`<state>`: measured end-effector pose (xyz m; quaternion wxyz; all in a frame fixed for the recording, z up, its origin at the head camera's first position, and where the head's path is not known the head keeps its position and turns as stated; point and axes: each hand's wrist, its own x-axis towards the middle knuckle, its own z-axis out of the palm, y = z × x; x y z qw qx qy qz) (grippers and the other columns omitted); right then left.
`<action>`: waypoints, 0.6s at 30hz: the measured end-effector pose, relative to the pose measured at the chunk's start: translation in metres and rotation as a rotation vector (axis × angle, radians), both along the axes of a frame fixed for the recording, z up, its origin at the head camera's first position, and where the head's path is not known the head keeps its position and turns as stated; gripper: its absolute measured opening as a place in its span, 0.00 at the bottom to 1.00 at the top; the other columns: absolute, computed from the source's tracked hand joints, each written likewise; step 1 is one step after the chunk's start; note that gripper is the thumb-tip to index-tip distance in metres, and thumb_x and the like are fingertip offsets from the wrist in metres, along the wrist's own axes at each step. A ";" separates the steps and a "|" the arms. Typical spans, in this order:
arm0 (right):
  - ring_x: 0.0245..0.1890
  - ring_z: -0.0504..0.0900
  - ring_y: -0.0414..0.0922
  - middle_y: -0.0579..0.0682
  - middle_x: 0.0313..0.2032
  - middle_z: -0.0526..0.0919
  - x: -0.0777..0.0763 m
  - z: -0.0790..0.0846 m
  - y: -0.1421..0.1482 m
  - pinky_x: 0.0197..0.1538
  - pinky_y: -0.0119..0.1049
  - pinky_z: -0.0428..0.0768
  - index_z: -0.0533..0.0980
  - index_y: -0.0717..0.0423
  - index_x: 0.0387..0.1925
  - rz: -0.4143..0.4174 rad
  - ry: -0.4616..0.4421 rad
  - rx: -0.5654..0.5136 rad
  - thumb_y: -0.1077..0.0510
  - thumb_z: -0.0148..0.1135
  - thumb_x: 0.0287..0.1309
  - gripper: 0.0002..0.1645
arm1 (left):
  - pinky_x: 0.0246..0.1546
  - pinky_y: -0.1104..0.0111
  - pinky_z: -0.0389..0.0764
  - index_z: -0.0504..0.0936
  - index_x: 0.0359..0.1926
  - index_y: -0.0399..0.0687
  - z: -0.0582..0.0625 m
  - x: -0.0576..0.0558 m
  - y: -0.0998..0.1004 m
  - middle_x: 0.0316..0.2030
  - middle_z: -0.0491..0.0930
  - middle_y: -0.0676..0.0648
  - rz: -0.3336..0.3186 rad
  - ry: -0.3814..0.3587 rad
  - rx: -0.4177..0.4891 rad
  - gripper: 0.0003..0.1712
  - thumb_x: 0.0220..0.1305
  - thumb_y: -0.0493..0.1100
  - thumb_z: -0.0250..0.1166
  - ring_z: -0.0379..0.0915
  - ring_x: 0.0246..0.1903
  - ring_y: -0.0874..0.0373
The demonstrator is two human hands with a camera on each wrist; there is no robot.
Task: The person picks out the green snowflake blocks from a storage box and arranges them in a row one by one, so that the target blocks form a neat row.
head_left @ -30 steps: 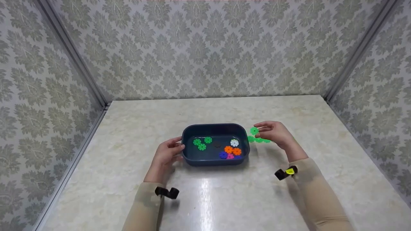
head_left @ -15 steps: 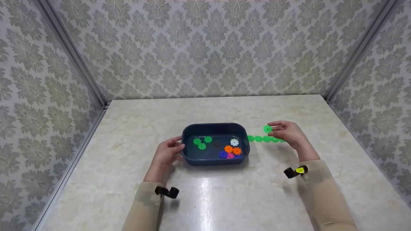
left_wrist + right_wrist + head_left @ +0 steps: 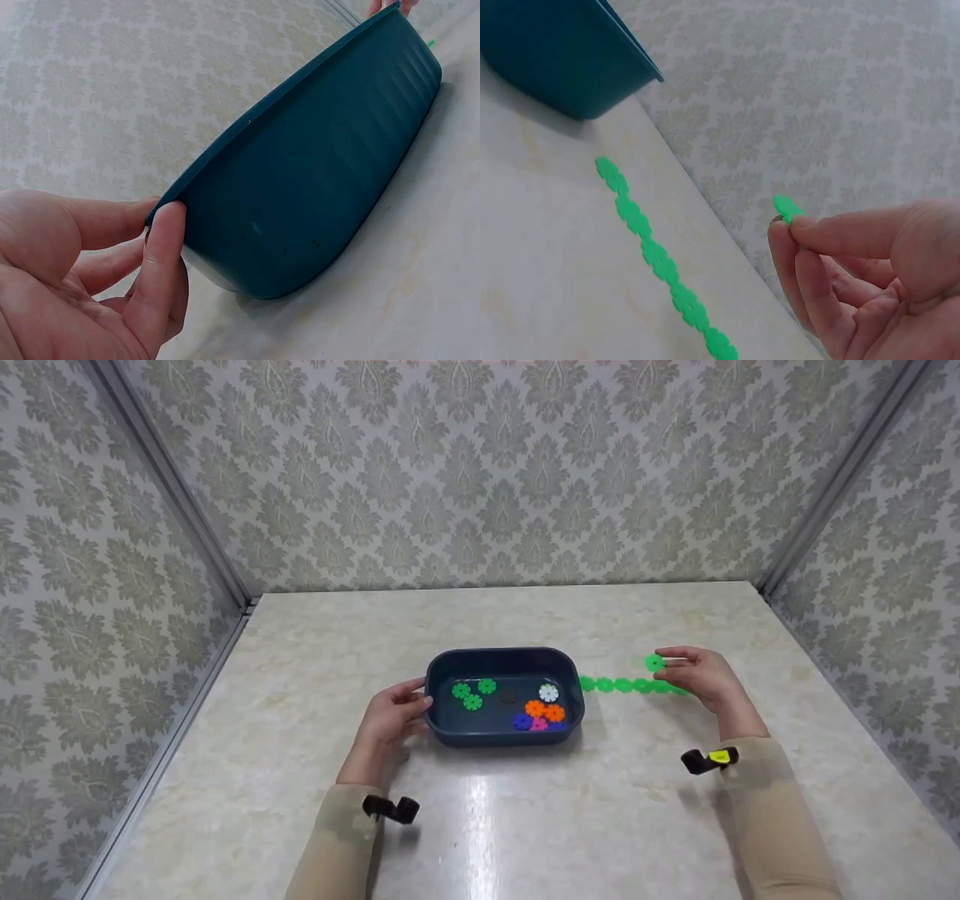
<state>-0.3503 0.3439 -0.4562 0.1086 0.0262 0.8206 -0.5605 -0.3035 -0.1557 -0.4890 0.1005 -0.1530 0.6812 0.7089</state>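
A dark blue plastic basin (image 3: 504,739) stands mid-table. My left hand (image 3: 386,720) grips its left rim, thumb on one side and fingers on the other, as the left wrist view (image 3: 97,262) confirms. Between thumb and fingers of my right hand (image 3: 701,675) is pinched a green snowflake disc (image 3: 655,662), seen edge-on in the right wrist view. Below that hand a row of green snowflake discs (image 3: 624,685) lies on the table, running right from the basin; the hand hides its far end.
Inside the basin lie several green discs (image 3: 472,702) at the left, with a white disc (image 3: 549,693), orange discs (image 3: 553,712), a blue disc (image 3: 522,721) and a pink disc (image 3: 538,724) at the right. Patterned walls (image 3: 480,495) enclose the table (image 3: 337,630) at the back and sides.
My right hand has moved rightward along the row with the green snowflake disc in its pinch, uncovering more of the row. The left hand and the basin have stayed put.
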 end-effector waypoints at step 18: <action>0.40 0.83 0.24 0.40 0.52 0.79 0.000 -0.023 0.050 0.53 0.26 0.83 0.62 0.61 0.76 -0.151 -0.041 -0.032 0.60 0.68 0.66 0.41 | 0.33 0.69 0.86 0.77 0.69 0.49 0.000 0.001 0.000 0.49 0.76 0.44 0.004 0.016 0.014 0.28 0.70 0.35 0.67 0.80 0.35 0.58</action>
